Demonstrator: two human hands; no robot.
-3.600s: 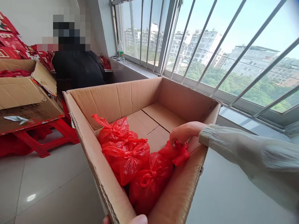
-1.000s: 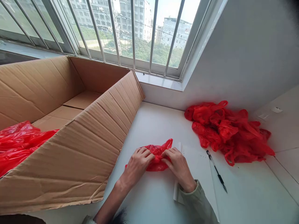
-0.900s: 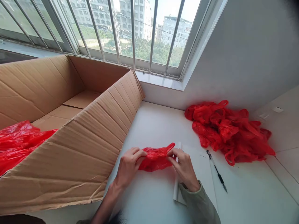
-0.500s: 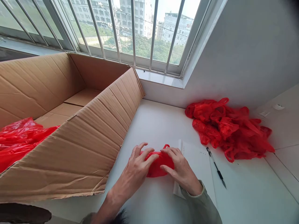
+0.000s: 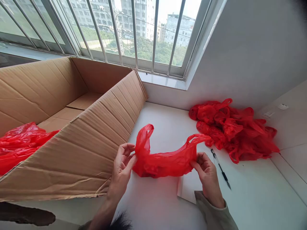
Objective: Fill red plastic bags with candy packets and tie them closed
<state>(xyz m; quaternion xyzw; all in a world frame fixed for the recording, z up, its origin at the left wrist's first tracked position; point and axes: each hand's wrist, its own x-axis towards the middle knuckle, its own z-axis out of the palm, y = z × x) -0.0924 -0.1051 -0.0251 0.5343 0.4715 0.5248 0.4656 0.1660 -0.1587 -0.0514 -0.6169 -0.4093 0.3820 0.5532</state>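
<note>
Stretched between my two hands is a red plastic bag, its two loop handles sticking up at either end. My left hand pinches the bag's left end, close to the cardboard box wall. At the opposite end, my right hand grips the right edge between thumb and fingers. Beneath the bag and my right hand lies a white notebook, partly covered. A black pen rests on the table just right of my right hand.
A large open cardboard box stands on the left, with red plastic bags inside. A heap of crumpled red bags lies on the white table against the wall at right. A barred window is behind.
My hands have moved apart, left hand leftward and right hand rightward. The red bag, bunched up between them before, is now spread wide with its handles showing.
</note>
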